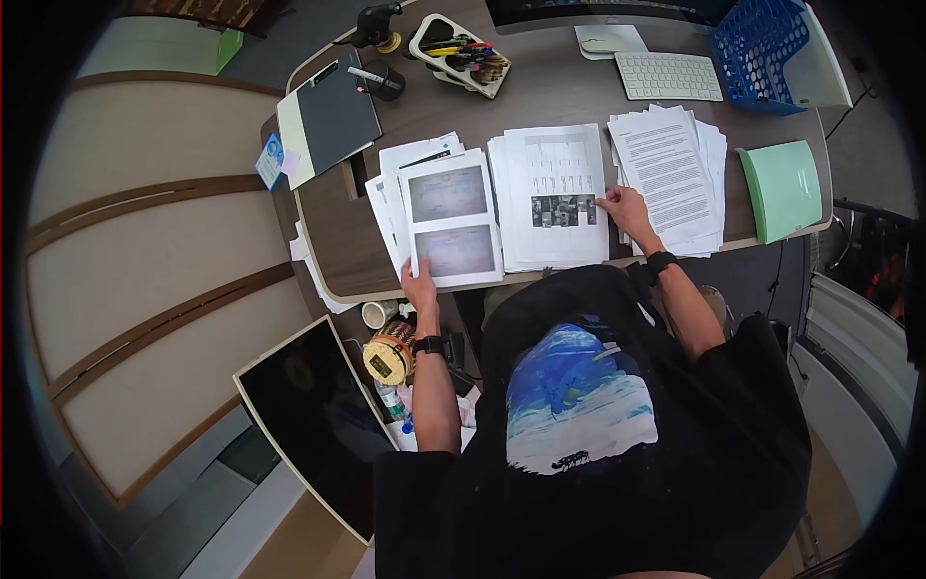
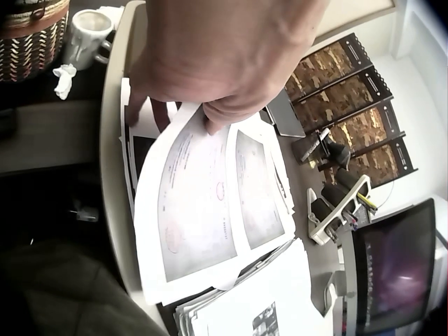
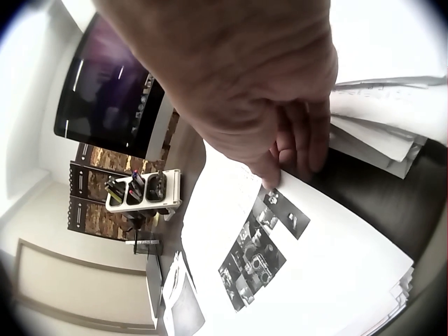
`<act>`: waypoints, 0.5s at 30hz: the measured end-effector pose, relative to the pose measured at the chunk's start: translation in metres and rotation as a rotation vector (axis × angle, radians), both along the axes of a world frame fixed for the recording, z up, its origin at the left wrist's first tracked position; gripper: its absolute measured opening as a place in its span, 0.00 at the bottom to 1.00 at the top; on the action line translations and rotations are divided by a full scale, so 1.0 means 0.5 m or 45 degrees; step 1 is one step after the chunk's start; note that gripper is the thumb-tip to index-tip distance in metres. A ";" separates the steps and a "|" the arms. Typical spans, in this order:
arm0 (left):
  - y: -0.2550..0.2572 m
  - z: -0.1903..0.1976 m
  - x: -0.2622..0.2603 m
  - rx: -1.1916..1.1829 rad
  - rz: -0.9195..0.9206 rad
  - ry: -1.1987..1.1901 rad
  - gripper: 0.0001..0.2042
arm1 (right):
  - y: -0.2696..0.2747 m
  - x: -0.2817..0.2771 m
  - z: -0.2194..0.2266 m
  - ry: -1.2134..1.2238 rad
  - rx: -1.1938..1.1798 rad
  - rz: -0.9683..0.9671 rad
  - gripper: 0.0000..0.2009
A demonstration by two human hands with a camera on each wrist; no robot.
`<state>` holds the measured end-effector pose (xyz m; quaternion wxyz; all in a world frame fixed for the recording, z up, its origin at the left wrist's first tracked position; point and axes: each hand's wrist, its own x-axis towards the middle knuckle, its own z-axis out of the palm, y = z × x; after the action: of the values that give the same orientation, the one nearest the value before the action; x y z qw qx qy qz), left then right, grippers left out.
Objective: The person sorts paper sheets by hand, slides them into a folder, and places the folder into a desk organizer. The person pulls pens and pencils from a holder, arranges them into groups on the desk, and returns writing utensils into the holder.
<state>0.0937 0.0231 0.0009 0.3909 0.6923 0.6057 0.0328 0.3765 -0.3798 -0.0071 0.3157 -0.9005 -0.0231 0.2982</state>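
Note:
My left hand (image 1: 419,287) grips the near left edge of a printed sheet (image 1: 451,230) with two grey document scans, thumb on top and fingers underneath. In the left wrist view that sheet (image 2: 196,203) bows upward near the thumb, over other loose papers. My right hand (image 1: 629,214) pinches the right edge of the middle paper stack's top sheet (image 1: 555,159), which carries a block of dark photos. The right wrist view shows the thumb on this sheet (image 3: 315,259) beside the photos, the other fingers curled at its edge.
To the right lie a stack of text pages (image 1: 666,169) and a green folder (image 1: 783,191). Farther back are a keyboard (image 1: 668,76), a blue basket (image 1: 757,58), a pen tray (image 1: 439,39) and a black pen cup (image 1: 386,82). A mug (image 1: 378,313) stands near the left forearm.

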 end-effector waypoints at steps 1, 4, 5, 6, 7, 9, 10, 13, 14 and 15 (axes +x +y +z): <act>-0.003 0.002 0.000 0.001 -0.003 -0.002 0.29 | -0.006 0.001 0.003 -0.002 0.001 -0.003 0.17; -0.042 0.067 0.035 0.525 -0.146 0.316 0.28 | -0.023 0.006 0.029 -0.064 0.196 -0.078 0.15; -0.049 0.083 0.046 0.525 -0.148 0.318 0.28 | -0.025 0.006 0.041 -0.062 0.196 -0.080 0.15; -0.054 0.096 0.056 0.334 -0.283 0.094 0.28 | -0.026 0.006 0.049 0.026 0.327 -0.171 0.16; -0.062 0.108 0.066 0.141 -0.414 -0.131 0.28 | -0.028 0.007 0.057 0.113 0.458 -0.262 0.17; -0.106 0.144 0.104 -0.024 -0.454 -0.208 0.25 | -0.016 0.012 0.088 0.201 0.534 -0.273 0.19; -0.127 0.156 0.126 -0.241 -0.475 -0.284 0.24 | -0.006 0.013 0.103 0.230 0.605 -0.286 0.18; -0.192 0.211 0.191 -0.535 -0.496 -0.325 0.21 | 0.033 0.009 0.118 0.265 0.686 -0.309 0.17; -0.202 0.221 0.203 -0.612 -0.496 -0.288 0.19 | 0.047 0.008 0.120 0.274 0.695 -0.318 0.18; -0.197 0.201 0.195 -0.613 -0.500 -0.290 0.19 | 0.067 0.008 0.136 0.270 0.694 -0.320 0.18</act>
<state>0.1913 -0.0754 0.1012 0.6072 0.6755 0.4036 -0.1101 0.3807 -0.3462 0.0611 0.5806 -0.7423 0.0424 0.3319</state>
